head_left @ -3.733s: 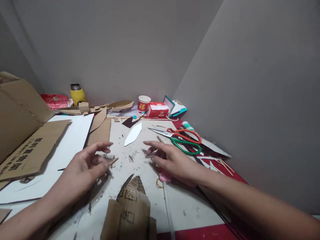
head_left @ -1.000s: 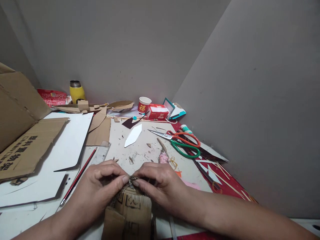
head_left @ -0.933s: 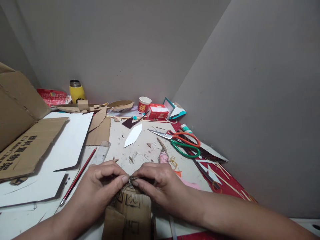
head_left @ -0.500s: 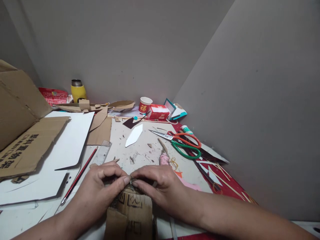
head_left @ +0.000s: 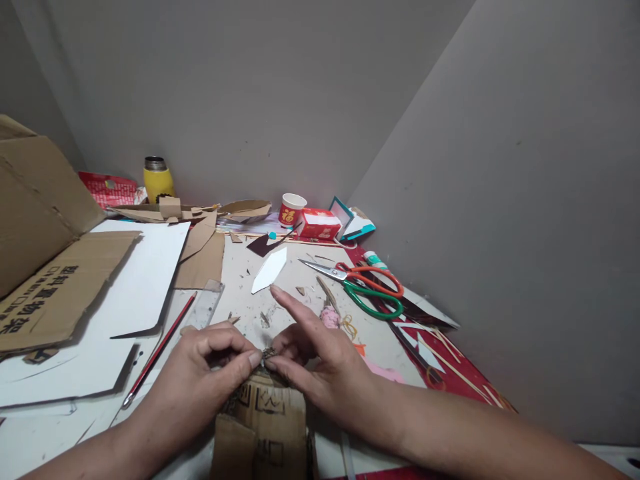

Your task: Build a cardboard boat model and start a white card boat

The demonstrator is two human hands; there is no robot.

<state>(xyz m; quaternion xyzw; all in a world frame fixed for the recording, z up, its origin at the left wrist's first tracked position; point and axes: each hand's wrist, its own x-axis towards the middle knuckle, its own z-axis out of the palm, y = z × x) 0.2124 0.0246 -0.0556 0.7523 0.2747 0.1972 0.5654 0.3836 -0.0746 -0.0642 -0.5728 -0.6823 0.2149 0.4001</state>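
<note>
A folded brown cardboard piece [head_left: 263, 427] with printed marks stands at the near edge of the table. My left hand [head_left: 203, 377] pinches its pointed top with thumb and forefinger. Opposite it, my right hand [head_left: 313, 360] pinches the same tip between thumb and a lower finger, while its forefinger sticks straight out away from me. The tip itself is mostly hidden between the fingers. A pink-handled tool [head_left: 329, 317] lies just beyond my right hand.
Red and green scissors [head_left: 367, 283] lie right of centre. A white pointed paper cutout [head_left: 269, 269], a red pencil [head_left: 160, 347], a clear ruler [head_left: 203, 313], white sheets and a large cardboard flap [head_left: 55, 287] lie left. A yellow flask [head_left: 157, 180], paper cup [head_left: 290, 209] and red box [head_left: 317, 223] line the wall.
Both hands came in from the table surface and closed on the cardboard's tip. In the last half second my right forefinger lifted off and stretched outward.
</note>
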